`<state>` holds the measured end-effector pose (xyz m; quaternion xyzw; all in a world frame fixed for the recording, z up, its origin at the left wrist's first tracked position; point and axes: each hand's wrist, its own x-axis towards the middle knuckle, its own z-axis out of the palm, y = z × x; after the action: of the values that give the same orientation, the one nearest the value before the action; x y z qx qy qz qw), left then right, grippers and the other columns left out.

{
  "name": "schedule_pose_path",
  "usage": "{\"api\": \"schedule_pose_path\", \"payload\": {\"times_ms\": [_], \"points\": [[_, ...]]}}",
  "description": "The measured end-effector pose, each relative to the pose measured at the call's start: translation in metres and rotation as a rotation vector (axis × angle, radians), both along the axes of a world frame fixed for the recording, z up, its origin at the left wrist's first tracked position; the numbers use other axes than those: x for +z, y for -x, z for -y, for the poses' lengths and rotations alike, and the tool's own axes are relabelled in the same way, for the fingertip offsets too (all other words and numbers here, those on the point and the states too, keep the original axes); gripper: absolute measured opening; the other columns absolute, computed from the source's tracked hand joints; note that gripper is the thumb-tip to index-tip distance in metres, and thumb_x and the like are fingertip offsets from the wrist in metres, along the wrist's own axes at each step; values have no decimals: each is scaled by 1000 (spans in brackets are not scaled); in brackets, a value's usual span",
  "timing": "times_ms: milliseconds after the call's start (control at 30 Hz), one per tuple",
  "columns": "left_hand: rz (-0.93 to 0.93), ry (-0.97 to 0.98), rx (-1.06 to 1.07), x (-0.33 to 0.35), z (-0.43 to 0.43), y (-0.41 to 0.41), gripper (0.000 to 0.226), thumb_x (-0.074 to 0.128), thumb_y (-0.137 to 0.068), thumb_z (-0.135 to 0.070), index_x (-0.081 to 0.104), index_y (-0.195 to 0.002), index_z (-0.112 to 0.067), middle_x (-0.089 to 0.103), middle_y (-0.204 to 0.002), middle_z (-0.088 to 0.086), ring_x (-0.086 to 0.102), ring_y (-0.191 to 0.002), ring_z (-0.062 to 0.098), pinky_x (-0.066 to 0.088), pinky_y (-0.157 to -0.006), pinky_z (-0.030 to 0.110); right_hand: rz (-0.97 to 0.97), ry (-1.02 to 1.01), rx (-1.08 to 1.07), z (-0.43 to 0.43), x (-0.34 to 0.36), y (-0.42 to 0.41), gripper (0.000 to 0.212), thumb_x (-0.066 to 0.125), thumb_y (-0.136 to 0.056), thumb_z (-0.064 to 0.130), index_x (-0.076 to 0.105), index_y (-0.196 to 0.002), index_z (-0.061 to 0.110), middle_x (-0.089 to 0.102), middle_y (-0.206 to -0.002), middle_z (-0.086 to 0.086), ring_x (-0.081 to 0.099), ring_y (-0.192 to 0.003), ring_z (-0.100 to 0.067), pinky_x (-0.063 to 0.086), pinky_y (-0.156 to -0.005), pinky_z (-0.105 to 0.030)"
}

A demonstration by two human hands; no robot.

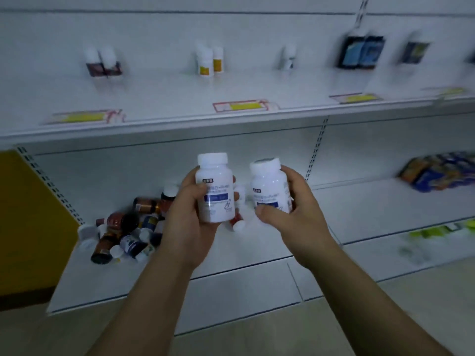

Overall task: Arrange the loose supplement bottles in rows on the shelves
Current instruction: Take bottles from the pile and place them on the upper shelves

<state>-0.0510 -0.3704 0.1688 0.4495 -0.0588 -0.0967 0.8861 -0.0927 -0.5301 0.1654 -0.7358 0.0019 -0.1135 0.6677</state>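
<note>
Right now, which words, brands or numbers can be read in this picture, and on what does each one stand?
None reads clearly.
Left bottle, held by left hand: label blurred.
Right bottle, held by right hand: label blurred.
Shelf price tags: blurred.

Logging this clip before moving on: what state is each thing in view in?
Left bottle: upright, capped, held.
Left grip: curled round the left bottle.
Right bottle: slightly tilted, capped, held.
Right grip: curled round the right bottle.
Bottle pile: jumbled on the lower shelf, most lying down.
Yellow-label bottles: standing on the upper shelf.
Dark-label bottles: standing there too.
</note>
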Motion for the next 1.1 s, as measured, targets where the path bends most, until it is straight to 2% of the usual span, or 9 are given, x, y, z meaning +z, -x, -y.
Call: {"api": "schedule_pose_path", "payload": {"times_ms": [100, 267, 400, 533, 633, 700, 867, 1000, 1100], "points": [[91, -34, -118, 34, 37, 8, 46, 46, -68, -21, 56, -113, -14, 70, -88, 7, 67, -67, 19, 53, -56, 29, 55, -23, -110, 24, 29, 19, 63, 74, -76, 3, 40, -108, 46, 56, -106, 19, 61, -91, -6, 51, -62, -9], [188, -72, -258, 60, 112, 35, 48, 46, -67, -20, 56, -114, -14, 71, -87, 8, 67, -64, 19, 53, -51, 29, 186, -53, -279, 90, 61, 64, 60, 71, -76, -1, 41, -107, 41, 59, -104, -3, 65, -92, -25, 55, -65, -20], [247, -172, -351, 63, 206, 64, 32, 58, -81, -4, 56, -108, -21, 67, -91, 10, 63, -70, 22, 53, -55, 30, 233, -80, -477, 171, 68, 105, 25, 66, -85, 25, 50, -102, 35, 62, -96, -6, 63, -88, -28, 56, -72, -32], [251, -194, -496, 65, 322, 104, 27, 46, -92, -5, 55, -113, -20, 65, -97, 13, 61, -77, 24, 54, -60, 30, 201, -52, -656, 274, 67, 154, 7, 47, -98, 28, 51, -100, 34, 61, -102, -4, 62, -93, -30, 55, -75, -39], [199, -124, -635, 70, 409, 134, 25, 40, -96, -15, 57, -114, -16, 69, -91, 10, 61, -74, 22, 50, -67, 36, 187, -61, -722, 352, 72, 188, 24, 32, -102, 38, 52, -103, 24, 61, -102, -13, 62, -93, -35, 55, -70, -38], [151, -97, -709, 72, 461, 149, 30, 39, -97, -22, 57, -119, -14, 68, -98, 13, 61, -79, 24, 48, -71, 38, 176, -64, -756, 398, 80, 208, 31, 28, -102, 40, 51, -105, 20, 59, -106, -19, 61, -93, -33, 53, -70, -37], [120, -61, -841, 80, 560, 169, 37, 38, -96, -26, 54, -126, -11, 67, -102, 14, 65, -79, 20, 55, -60, 31, 184, -48, -798, 489, 97, 234, 29, 27, -103, 39, 51, -101, 23, 59, -108, -18, 59, -92, -28, 52, -73, -40], [171, -54, -818, 84, 628, 160, 31, 37, -98, -24, 56, -119, -13, 65, -103, 16, 62, -85, 26, 53, -66, 34, 208, 7, -827, 552, 102, 228, 28, 28, -102, 42, 51, -96, 27, 60, -105, -16, 60, -90, -29, 54, -70, -39], [195, -92, -797, 85, 679, 137, 38, 37, -97, -28, 52, -126, -9, 63, -100, 17, 61, -73, 23, 51, -53, 28, 202, 23, -838, 602, 106, 211, 26, 28, -102, 38, 51, -92, 31, 61, -101, -11, 62, -91, -29, 55, -73, -43]]}}
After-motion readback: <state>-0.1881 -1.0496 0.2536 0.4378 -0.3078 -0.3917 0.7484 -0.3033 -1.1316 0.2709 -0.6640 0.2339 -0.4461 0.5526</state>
